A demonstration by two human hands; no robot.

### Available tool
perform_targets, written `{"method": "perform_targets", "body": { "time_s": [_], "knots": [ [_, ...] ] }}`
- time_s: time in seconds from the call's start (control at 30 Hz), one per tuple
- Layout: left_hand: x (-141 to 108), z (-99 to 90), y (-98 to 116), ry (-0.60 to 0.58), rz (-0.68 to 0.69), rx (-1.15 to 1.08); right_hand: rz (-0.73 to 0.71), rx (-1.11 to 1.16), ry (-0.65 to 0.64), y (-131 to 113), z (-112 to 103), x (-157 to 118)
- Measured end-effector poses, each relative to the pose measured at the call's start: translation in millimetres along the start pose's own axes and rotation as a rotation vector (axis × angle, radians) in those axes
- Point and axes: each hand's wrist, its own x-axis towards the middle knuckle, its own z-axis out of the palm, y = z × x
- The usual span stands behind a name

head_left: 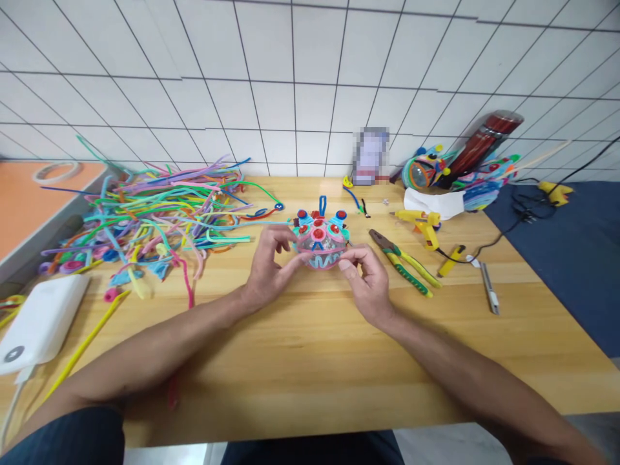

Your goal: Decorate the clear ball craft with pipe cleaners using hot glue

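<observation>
A small handmade mask-like figure [320, 244] in pink, teal, blue and red sits at the middle of the wooden table, facing me. Red gems mark its front, a blue loop tops it, and a zigzag light-blue strip runs along its pink-rimmed mouth. My left hand [276, 265] grips its left side, thumb at the mouth's edge and fingers curled behind. On the other side, my right hand [365, 278] pinches the right corner of the mouth rim between thumb and forefinger. The figure's back is hidden.
Pipe cleaners [169, 206] lie heaped at the left, behind a white power bank [43, 320]. To the right are pliers [404, 261], a yellow glue gun [421, 225], a utility knife [489, 289] and a red thermos [484, 145]. A phone [371, 155] leans on the tiled wall.
</observation>
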Motion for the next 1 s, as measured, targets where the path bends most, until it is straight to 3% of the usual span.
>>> {"method": "perform_targets", "body": {
  "time_s": [0.1,0.2,0.3,0.43,0.53,1.0],
  "knots": [
    [0,-6.5,32,-0.165,0.178,-0.082,-0.038,0.032,-0.1,-14,0,-7],
    [-2,-7.7,53,-0.27,0.247,-0.186,-0.023,0.09,-0.2,-23,2,-15],
    [-4,-6.0,56,-0.35,0.237,-0.295,0.012,0.143,-0.26,-25,5,-22],
    [-6,-4.6,48,-0.434,0.114,-0.336,0.042,0.176,-0.287,-21,7,-25],
    [-6,-4.4,46,-0.454,0.077,-0.344,0.057,0.172,-0.3,-20,6,-23],
    [-4,0.0,45,-0.397,0.185,-0.396,0.072,0.23,-0.345,-13,6,-23]
  ]
}}
